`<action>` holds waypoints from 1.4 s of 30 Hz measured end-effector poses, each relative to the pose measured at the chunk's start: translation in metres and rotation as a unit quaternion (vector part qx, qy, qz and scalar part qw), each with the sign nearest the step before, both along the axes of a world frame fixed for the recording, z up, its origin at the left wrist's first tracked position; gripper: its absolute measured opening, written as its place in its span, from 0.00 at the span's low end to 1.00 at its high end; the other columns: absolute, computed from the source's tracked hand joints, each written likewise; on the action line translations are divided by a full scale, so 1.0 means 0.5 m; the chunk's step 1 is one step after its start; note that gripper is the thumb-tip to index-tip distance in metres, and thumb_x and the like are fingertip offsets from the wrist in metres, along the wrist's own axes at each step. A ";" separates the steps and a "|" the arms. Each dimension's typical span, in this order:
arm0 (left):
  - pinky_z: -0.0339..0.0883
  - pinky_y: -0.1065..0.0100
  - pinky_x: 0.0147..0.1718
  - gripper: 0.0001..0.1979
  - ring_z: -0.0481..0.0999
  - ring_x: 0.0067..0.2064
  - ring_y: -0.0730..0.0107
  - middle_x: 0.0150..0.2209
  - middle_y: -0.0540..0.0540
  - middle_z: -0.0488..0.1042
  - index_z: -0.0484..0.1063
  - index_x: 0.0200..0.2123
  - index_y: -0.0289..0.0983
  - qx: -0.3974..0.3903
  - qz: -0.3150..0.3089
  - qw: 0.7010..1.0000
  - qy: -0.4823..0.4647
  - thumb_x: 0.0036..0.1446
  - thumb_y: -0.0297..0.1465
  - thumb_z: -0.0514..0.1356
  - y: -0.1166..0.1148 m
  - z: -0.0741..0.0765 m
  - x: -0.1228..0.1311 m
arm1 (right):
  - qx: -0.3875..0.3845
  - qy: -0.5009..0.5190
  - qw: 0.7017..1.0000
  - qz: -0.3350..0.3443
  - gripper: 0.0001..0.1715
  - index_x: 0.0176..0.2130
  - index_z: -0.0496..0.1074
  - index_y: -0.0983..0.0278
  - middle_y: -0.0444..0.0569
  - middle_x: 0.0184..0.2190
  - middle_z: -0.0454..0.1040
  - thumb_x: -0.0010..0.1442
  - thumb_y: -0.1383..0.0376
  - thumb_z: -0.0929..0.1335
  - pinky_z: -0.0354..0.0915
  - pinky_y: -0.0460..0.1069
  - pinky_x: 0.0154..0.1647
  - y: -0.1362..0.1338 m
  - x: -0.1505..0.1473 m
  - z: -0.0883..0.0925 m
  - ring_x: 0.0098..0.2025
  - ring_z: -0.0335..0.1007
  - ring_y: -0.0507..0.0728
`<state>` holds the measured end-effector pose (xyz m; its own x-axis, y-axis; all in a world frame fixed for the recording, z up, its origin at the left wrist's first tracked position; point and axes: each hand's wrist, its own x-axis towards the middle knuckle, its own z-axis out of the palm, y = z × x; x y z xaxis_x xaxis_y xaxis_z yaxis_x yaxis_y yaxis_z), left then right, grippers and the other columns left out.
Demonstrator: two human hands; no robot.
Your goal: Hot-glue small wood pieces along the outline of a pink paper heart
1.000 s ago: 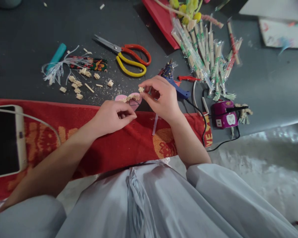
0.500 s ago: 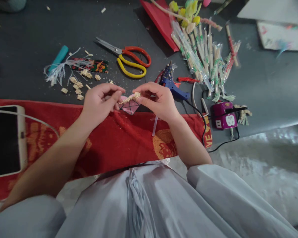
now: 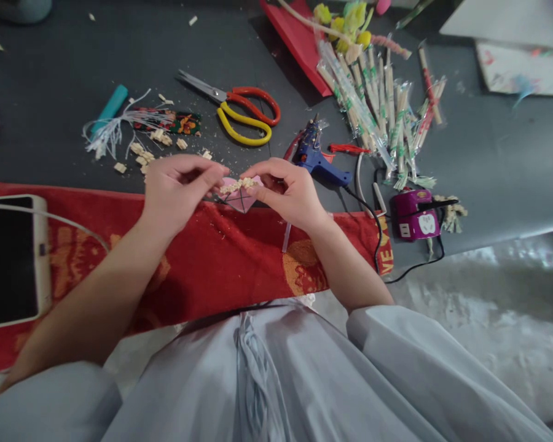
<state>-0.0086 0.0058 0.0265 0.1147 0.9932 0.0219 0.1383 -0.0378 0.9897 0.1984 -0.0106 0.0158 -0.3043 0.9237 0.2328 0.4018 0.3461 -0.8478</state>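
Note:
A pale, knobbly braided strip point(image 3: 236, 185) stretches between my two hands, over a pink paper piece point(image 3: 243, 201) crossed by dark lines. At the strip's left end, my left hand point(image 3: 182, 190) is closed in a pinch; its fingertips partly hide what they grip. My right hand point(image 3: 288, 189) pinches the strip's right end between thumb and fingers. The pink piece lies just beneath the fingertips, at the edge of a red cloth point(image 3: 221, 258). Beyond my right hand rests a blue glue gun point(image 3: 320, 156). Scissors point(image 3: 242, 113) with red and yellow handles lie beyond both hands.
Wrapped sticks point(image 3: 387, 104) lie in a heap at the back right. A purple power block point(image 3: 415, 213) with a cord sits at the right. Pale chips point(image 3: 142, 156) and a white-fringed tassel point(image 3: 110, 132) are at the left. A tablet point(image 3: 11, 261) lies on the cloth.
My left hand has shifted slightly left and toward me. My right hand has moved a little left, and the braided strip now lies more level over the pink piece.

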 end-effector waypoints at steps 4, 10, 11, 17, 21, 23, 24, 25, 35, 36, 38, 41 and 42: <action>0.68 0.76 0.27 0.10 0.72 0.25 0.88 0.24 0.62 0.77 0.79 0.31 0.37 0.036 0.158 0.986 -0.024 0.55 0.36 0.73 0.033 -0.009 -0.021 | -0.010 -0.023 0.999 -0.036 0.12 0.44 0.79 0.60 0.43 0.31 0.72 0.64 0.56 0.71 0.65 0.48 0.36 0.001 0.005 0.003 0.31 0.63 0.51; 0.66 0.80 0.29 0.07 0.68 0.27 0.92 0.24 0.63 0.70 0.71 0.37 0.34 0.032 0.297 0.954 0.033 0.71 0.23 0.57 0.087 -0.018 -0.054 | 0.007 -0.042 0.989 -0.144 0.15 0.43 0.74 0.60 0.44 0.31 0.71 0.68 0.52 0.66 0.66 0.50 0.35 0.022 0.040 -0.012 0.31 0.65 0.52; 0.65 0.81 0.30 0.07 0.67 0.28 0.92 0.26 0.62 0.70 0.71 0.39 0.33 0.036 0.313 0.947 0.055 0.72 0.23 0.55 0.091 -0.019 -0.059 | 0.015 -0.050 0.985 -0.165 0.15 0.43 0.74 0.60 0.44 0.31 0.71 0.69 0.53 0.65 0.66 0.50 0.35 0.025 0.047 -0.013 0.31 0.66 0.52; 0.67 0.75 0.51 0.09 0.73 0.46 0.82 0.46 0.57 0.80 0.78 0.47 0.36 0.109 0.252 0.925 0.261 0.69 0.27 0.59 0.068 -0.017 -0.082 | 0.005 -0.152 0.973 -0.172 0.06 0.36 0.76 0.62 0.42 0.23 0.69 0.62 0.62 0.69 0.61 0.50 0.33 0.018 0.060 0.019 0.27 0.63 0.51; 0.54 0.63 0.66 0.20 0.71 0.58 0.72 0.50 0.53 0.80 0.81 0.48 0.40 0.172 0.142 0.909 0.352 0.75 0.38 0.49 0.041 -0.002 -0.074 | -0.030 -0.206 0.973 -0.099 0.07 0.35 0.79 0.63 0.39 0.20 0.66 0.57 0.65 0.70 0.55 0.48 0.30 0.001 0.050 0.045 0.25 0.58 0.49; 0.50 0.58 0.67 0.19 0.66 0.62 0.63 0.50 0.54 0.80 0.83 0.42 0.43 0.126 0.139 0.902 0.390 0.72 0.44 0.53 0.033 0.008 -0.065 | -0.033 -0.227 0.971 -0.074 0.08 0.35 0.81 0.63 0.41 0.21 0.68 0.57 0.63 0.70 0.53 0.48 0.29 -0.004 0.045 0.048 0.25 0.59 0.49; 0.49 0.57 0.67 0.18 0.63 0.64 0.60 0.52 0.54 0.80 0.83 0.40 0.43 0.112 0.144 0.896 0.405 0.70 0.45 0.57 0.030 0.011 -0.062 | -0.034 -0.238 0.969 -0.065 0.09 0.35 0.81 0.63 0.42 0.22 0.69 0.58 0.62 0.70 0.52 0.48 0.29 -0.005 0.043 0.047 0.26 0.60 0.50; 0.47 0.56 0.68 0.16 0.60 0.65 0.59 0.57 0.56 0.77 0.82 0.40 0.44 0.101 0.131 0.891 0.422 0.68 0.46 0.58 0.028 0.013 -0.059 | -0.034 -0.250 0.966 -0.059 0.10 0.35 0.82 0.62 0.42 0.22 0.70 0.59 0.61 0.71 0.52 0.49 0.29 -0.006 0.041 0.045 0.26 0.61 0.50; 0.42 0.49 0.71 0.14 0.54 0.70 0.46 0.63 0.47 0.68 0.80 0.43 0.43 0.211 -0.081 0.902 0.368 0.52 0.36 0.72 0.020 -0.017 -0.047 | -0.034 -0.334 0.940 -0.064 0.11 0.40 0.85 0.59 0.47 0.28 0.79 0.61 0.62 0.71 0.55 0.50 0.32 -0.011 0.022 0.035 0.32 0.70 0.55; 0.40 0.47 0.71 0.13 0.54 0.70 0.44 0.63 0.45 0.69 0.80 0.40 0.42 0.208 -0.100 0.903 0.361 0.50 0.36 0.73 0.018 -0.018 -0.045 | -0.032 -0.335 0.939 -0.064 0.11 0.40 0.84 0.58 0.47 0.29 0.79 0.61 0.62 0.71 0.56 0.50 0.32 -0.011 0.022 0.035 0.32 0.71 0.55; 0.39 0.44 0.71 0.12 0.53 0.70 0.41 0.62 0.43 0.69 0.79 0.37 0.42 0.205 -0.127 0.901 0.361 0.49 0.36 0.73 0.016 -0.019 -0.040 | -0.029 -0.343 0.937 -0.064 0.11 0.41 0.84 0.59 0.48 0.29 0.80 0.62 0.62 0.71 0.55 0.50 0.32 -0.012 0.021 0.035 0.33 0.71 0.56; 0.45 0.42 0.70 0.09 0.54 0.70 0.41 0.61 0.44 0.70 0.78 0.35 0.41 0.217 -0.147 0.889 0.375 0.52 0.36 0.70 0.017 -0.026 -0.039 | -0.033 -0.358 0.931 -0.061 0.11 0.42 0.84 0.59 0.48 0.30 0.81 0.63 0.62 0.70 0.54 0.50 0.32 -0.013 0.019 0.038 0.33 0.72 0.56; 0.46 0.42 0.70 0.08 0.55 0.69 0.41 0.60 0.44 0.71 0.78 0.35 0.41 0.223 -0.149 0.884 0.382 0.54 0.36 0.69 0.019 -0.031 -0.040 | -0.038 -0.363 0.929 -0.060 0.11 0.42 0.84 0.59 0.48 0.31 0.81 0.63 0.62 0.70 0.54 0.50 0.32 -0.014 0.018 0.040 0.34 0.73 0.56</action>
